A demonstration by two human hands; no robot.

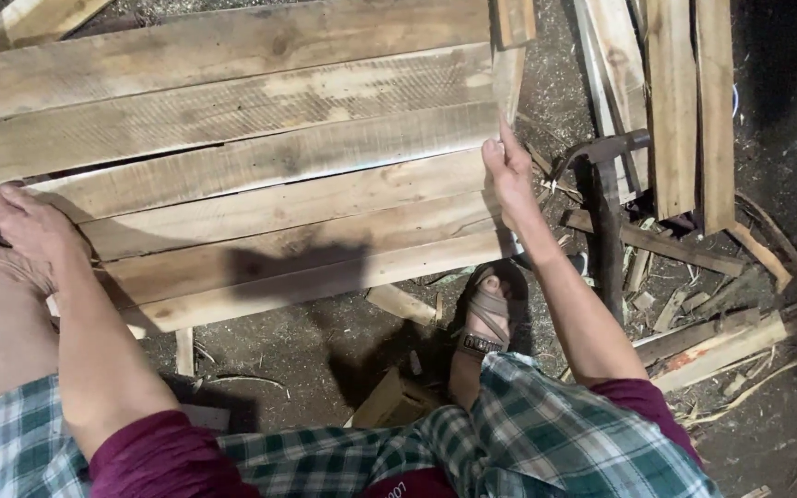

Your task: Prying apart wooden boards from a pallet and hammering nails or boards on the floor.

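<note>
The right hand [509, 171] is closed on the right end of a pale wooden plank [260, 161], fingers curled over its upper edge and thumb against the end. The left hand [34, 226] rests at the opposite end of the boards, its fingers bent over the edge of the planks there; I cannot tell whether it truly grips or only presses. The held plank lies among a row of rough-sawn planks [297, 244] set side by side, touching along their long edges and slanting slightly up toward the right, raised above the dirt floor [325, 355]. Just beside the right hand, to its right, a dark hammer [606, 221] stands with its head up among wood scraps. Farther right, several narrow boards [684, 101] lie upright in the view, well apart from the row. Below the planks, a foot in a strapped sandal [486, 318] rests on the floor, with a small wood offcut [401, 304] near it. The person sits in green plaid trousers [528, 433] and maroon sleeves, and shavings litter the ground.
</note>
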